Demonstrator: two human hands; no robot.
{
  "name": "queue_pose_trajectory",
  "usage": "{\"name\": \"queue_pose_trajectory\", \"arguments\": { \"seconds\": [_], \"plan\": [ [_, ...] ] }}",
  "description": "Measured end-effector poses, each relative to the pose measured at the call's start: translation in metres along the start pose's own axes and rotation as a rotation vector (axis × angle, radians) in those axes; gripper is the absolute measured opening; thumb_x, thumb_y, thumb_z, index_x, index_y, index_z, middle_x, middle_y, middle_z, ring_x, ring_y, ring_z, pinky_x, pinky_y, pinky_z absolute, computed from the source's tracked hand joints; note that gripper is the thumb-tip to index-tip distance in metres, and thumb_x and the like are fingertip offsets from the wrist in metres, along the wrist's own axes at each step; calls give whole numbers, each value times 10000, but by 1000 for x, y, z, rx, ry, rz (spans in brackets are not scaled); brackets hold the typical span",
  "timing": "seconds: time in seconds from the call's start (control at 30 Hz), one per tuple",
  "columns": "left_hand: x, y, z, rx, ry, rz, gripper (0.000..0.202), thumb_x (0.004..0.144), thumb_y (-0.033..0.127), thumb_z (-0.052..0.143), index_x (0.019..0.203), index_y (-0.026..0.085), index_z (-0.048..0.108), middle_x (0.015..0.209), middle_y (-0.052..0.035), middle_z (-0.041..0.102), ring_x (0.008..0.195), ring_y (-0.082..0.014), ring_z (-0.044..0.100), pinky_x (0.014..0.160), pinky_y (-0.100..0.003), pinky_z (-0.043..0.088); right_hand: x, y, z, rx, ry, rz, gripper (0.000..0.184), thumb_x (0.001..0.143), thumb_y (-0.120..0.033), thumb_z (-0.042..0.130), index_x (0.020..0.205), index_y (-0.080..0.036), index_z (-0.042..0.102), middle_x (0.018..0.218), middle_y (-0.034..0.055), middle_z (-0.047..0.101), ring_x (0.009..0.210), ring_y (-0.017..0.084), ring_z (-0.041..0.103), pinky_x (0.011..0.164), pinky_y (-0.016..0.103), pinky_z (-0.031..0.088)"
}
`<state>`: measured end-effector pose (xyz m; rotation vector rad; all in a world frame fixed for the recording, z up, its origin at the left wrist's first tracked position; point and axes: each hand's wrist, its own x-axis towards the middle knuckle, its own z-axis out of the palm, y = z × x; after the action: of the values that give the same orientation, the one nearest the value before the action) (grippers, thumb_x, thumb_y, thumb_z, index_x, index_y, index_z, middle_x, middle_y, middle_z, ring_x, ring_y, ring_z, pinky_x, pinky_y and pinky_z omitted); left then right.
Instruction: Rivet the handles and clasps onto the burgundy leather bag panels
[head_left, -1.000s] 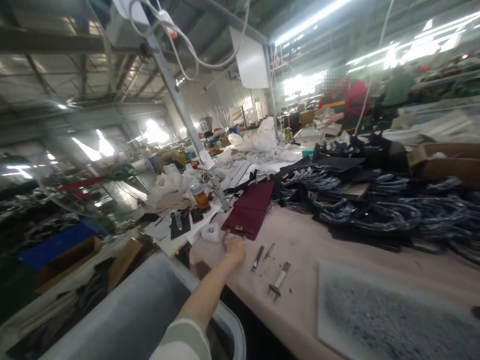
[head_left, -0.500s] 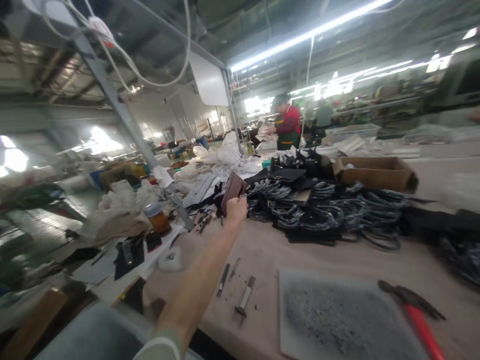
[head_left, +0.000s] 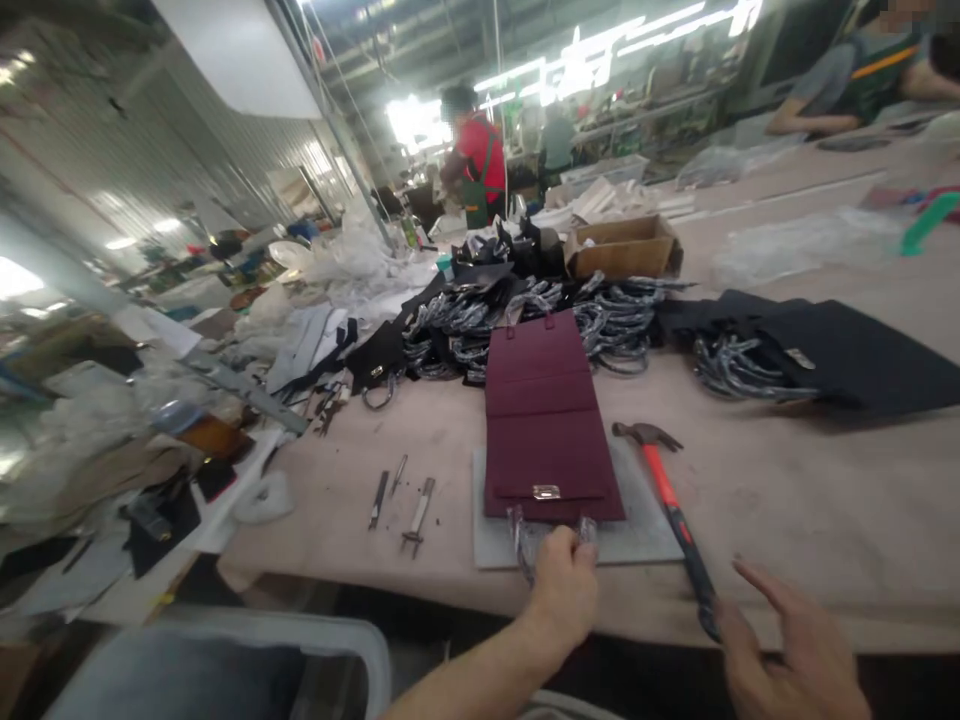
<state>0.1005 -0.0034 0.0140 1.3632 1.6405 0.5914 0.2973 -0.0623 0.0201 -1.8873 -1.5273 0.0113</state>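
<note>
A dark red leather bag piece [head_left: 547, 420] lies flat on a grey pad [head_left: 645, 530] near the table's front edge. My left hand [head_left: 564, 588] is closed on the handle [head_left: 521, 535] at the piece's near end. My right hand [head_left: 795, 650] hovers at the lower right with its fingers spread, just beside the handle end of a red-handled hammer [head_left: 667, 500] that lies to the right of the bag piece. It holds nothing.
Small metal tools [head_left: 409, 500] lie left of the pad. A heap of dark straps [head_left: 525, 310], a cardboard box [head_left: 622, 245] and black pieces [head_left: 825, 350] fill the table behind. Clutter covers the left bench [head_left: 187, 440]. Other people work at far tables, one in red [head_left: 476, 165].
My left hand picked the dark red piece up from the left side of the table and laid it flat on the grey pad in front of me. My right hand came into view.
</note>
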Motion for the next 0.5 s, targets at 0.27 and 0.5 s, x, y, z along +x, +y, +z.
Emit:
{"name": "queue_pose_trajectory", "arguments": {
  "seconds": [0.27, 0.5],
  "plan": [
    [-21, 27, 44, -324, 61, -122, 171, 901, 225, 512, 769, 172, 607, 742, -65, 666, 739, -209, 621, 713, -307, 462, 55, -20, 67, 171, -145, -414, 351, 955, -380, 491, 1169, -146, 642, 1197, 159, 678, 1120, 317, 618, 991, 500, 485],
    [-12, 14, 46, -379, -36, -78, 196, 850, 275, 638, 970, 136, 708, 720, -86, 698, 772, -247, 676, 763, -331, 548, 77, -35, 99, -60, -458, -612, 440, 893, -358, 595, 1303, -203, 637, 1424, 123, 583, 1323, 371, 503, 1089, 628, 364]
  ]
}}
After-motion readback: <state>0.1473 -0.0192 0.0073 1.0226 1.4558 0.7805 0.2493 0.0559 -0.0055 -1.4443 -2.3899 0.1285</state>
